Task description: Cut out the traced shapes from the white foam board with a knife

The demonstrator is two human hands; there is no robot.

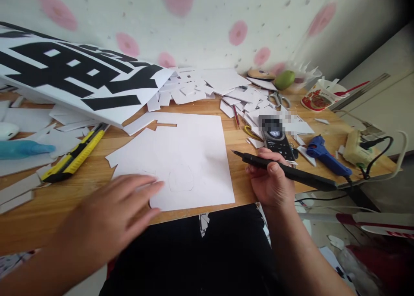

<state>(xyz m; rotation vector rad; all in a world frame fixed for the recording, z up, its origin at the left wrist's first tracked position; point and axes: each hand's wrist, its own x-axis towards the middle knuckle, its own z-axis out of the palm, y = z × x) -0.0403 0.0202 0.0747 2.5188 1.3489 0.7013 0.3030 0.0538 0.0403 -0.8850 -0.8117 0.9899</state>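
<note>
A white board sheet [200, 149] with cut edges and a narrow slot lies in front of me. Faint drawn lines, among them a rounded outline, show on its lower half. My left hand [110, 210] reaches over the sheet's lower left corner with its fingers apart and holds nothing; whether the fingertips touch the board I cannot tell. Just right of the sheet, my right hand [273, 179] grips a slim black pen-shaped craft knife [300, 175]. Its thin tip points left, near the sheet's right edge.
At left are a yellow utility knife [77, 154], a blue bottle [26, 149] and a large black-and-white printed board [74, 70]. Board scraps [190, 87] line the back. Right are a phone [276, 136], scissors [280, 100], a blue glue gun [328, 156], a power strip [355, 147] and a paper bowl [320, 95].
</note>
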